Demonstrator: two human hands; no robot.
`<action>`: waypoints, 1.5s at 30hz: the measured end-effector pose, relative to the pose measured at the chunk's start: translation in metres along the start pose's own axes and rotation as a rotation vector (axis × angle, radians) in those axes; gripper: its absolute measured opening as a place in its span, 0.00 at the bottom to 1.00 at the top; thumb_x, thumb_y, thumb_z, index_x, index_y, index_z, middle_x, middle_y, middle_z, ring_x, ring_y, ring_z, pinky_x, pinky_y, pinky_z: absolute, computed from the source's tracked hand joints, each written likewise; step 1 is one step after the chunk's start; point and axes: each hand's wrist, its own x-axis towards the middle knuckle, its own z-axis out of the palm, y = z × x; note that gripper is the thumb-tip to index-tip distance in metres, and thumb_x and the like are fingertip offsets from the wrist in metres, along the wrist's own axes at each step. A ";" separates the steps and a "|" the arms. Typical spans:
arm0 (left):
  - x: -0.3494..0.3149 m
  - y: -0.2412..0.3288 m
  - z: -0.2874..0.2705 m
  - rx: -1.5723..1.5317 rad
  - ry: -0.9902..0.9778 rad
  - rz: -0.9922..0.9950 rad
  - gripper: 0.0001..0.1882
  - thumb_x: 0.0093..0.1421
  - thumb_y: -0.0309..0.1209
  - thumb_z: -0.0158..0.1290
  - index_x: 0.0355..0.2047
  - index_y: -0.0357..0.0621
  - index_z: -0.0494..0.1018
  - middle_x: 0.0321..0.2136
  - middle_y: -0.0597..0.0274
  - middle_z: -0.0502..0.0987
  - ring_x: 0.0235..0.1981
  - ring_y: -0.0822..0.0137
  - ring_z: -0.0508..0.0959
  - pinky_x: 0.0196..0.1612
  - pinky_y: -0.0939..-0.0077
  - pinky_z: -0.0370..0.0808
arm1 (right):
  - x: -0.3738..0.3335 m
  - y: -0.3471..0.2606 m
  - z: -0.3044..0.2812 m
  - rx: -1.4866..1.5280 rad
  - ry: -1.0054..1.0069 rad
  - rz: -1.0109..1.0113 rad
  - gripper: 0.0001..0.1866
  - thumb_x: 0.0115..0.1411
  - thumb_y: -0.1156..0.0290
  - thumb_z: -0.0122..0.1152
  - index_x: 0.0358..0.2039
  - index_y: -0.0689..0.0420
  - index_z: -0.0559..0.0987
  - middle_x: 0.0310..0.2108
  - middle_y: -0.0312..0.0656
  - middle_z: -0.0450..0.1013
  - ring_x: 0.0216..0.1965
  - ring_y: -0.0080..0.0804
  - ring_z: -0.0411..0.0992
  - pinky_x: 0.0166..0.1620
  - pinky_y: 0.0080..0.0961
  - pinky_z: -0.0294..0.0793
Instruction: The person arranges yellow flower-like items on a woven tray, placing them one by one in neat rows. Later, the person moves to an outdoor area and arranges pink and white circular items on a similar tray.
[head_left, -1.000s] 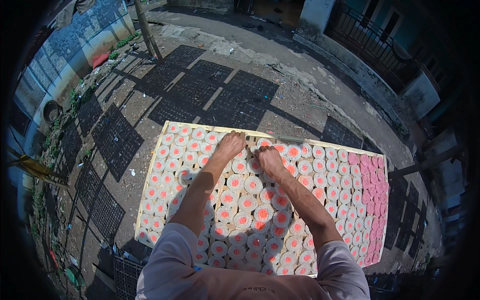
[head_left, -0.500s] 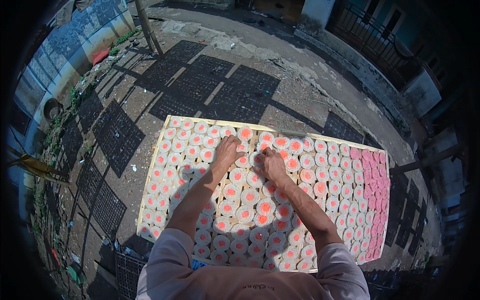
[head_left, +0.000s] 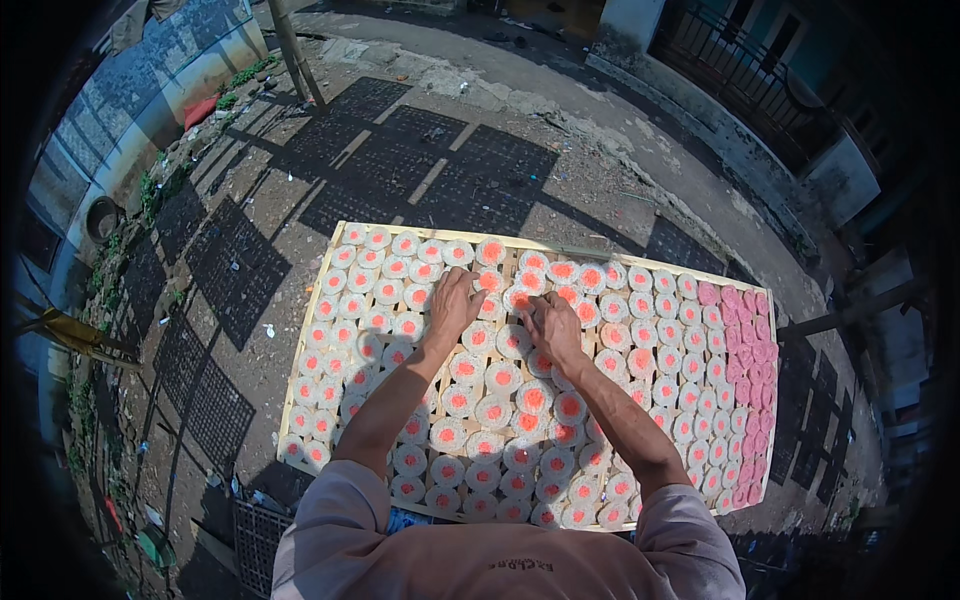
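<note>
A wide slatted rack (head_left: 334, 238) lies in front of me, covered with rows of round white crackers (head_left: 502, 377) that have orange-red centres. Near its far edge, my left hand (head_left: 454, 308) has its fingers bent together against the left side of one cracker (head_left: 490, 281); its thumb is hard to make out. Just to the right, my right hand (head_left: 553, 328) pinches the edge of another cracker (head_left: 519, 299), which lies among its neighbours. Both forearms reach over the rack and hide some of the crackers.
Pink crackers (head_left: 743, 350) fill the rack's right end. Wooden posts stand at the far left (head_left: 292, 55) and right (head_left: 850, 311). Rack-shaped shadows lie on the ground beyond. A dark lattice crate (head_left: 262, 540) sits by the near left corner, and a painted wall (head_left: 150, 90) bounds the left.
The rack sits slightly higher in the picture. My right hand has shifted a little to the right, and the cracker at its fingertips shows more. My left hand stays by the same cracker.
</note>
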 end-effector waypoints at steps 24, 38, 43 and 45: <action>-0.073 0.011 -0.029 0.092 -0.267 0.196 0.22 0.56 0.37 0.64 0.49 0.39 0.77 0.44 0.55 0.74 0.48 0.52 0.76 0.49 0.59 0.76 | -0.072 -0.039 -0.003 -0.093 -0.316 -0.097 0.28 0.56 0.51 0.67 0.49 0.59 0.79 0.46 0.49 0.74 0.51 0.48 0.74 0.53 0.40 0.74; -0.062 0.011 -0.035 -0.309 -0.321 -0.452 0.18 0.57 0.40 0.60 0.39 0.38 0.81 0.36 0.50 0.77 0.37 0.55 0.79 0.38 0.60 0.78 | -0.075 -0.057 -0.001 -0.128 -0.286 -0.156 0.19 0.53 0.56 0.60 0.30 0.62 0.81 0.28 0.53 0.78 0.32 0.50 0.79 0.38 0.42 0.80; -0.117 0.003 -0.040 0.215 -0.208 0.123 0.16 0.48 0.36 0.65 0.34 0.38 0.80 0.39 0.53 0.73 0.46 0.54 0.72 0.52 0.59 0.71 | -0.076 -0.057 -0.005 -0.014 -0.272 -0.065 0.15 0.58 0.61 0.58 0.28 0.62 0.78 0.23 0.57 0.77 0.25 0.54 0.78 0.32 0.46 0.79; -0.121 0.001 -0.039 0.225 -0.261 0.145 0.17 0.46 0.33 0.66 0.35 0.36 0.79 0.41 0.52 0.72 0.49 0.52 0.71 0.53 0.58 0.69 | -0.076 -0.052 -0.001 -0.012 -0.215 0.002 0.15 0.60 0.61 0.57 0.28 0.62 0.78 0.23 0.57 0.77 0.24 0.55 0.78 0.31 0.46 0.78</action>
